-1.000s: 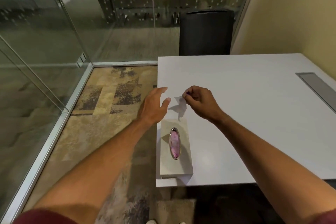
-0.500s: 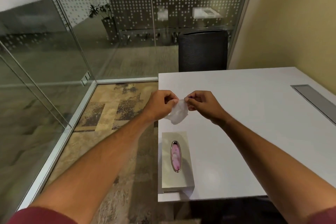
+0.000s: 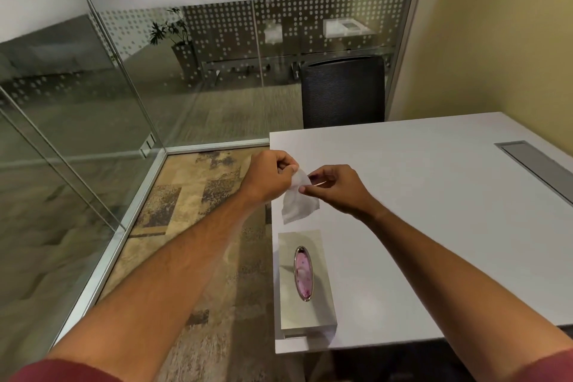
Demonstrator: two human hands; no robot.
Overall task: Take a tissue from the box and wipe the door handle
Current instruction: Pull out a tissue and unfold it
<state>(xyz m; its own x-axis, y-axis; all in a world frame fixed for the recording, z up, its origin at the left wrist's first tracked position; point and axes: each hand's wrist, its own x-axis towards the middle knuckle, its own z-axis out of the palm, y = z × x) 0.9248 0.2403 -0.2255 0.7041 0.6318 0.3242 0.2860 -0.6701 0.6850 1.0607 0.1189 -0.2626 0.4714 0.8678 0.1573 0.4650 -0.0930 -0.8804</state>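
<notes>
While both hands work above the near-left corner of the counter (image 3: pixel 418 195), the tissue (image 3: pixel 299 203) hangs between them, clear of the box (image 3: pixel 305 307) just below it. Left hand (image 3: pixel 269 177): fingers curled, pinching the tissue's upper edge. Right hand (image 3: pixel 338 187): thumb and fingertips pinching the same edge from the other side. Each grip is clamped on the tissue; neither hand is free. The sheet droops loosely, partly bunched, lower corner dangling toward the box.

Box lies flat at the counter's left edge, oval slot (image 3: pixel 303 273) on top, pink showing inside; no next tissue stands out of the slot.

Step in hand, as judged: tissue is out, being spread or folded before wiping. No door handle shows in this view; a glass partition (image 3: pixel 102 108) with metal framing stands to the left, so the handle is probably off-frame.

Risks:
- Thin sheet pulled two ways could tear if the hands draw apart.
- Releasing one pinch carelessly could drop it to the carpet (image 3: pixel 192 211).
- A bunched wad would wipe poorly, with bare fingers touching the handle.
- Box sits at the edge; a knock from a forearm could push it off.
</notes>
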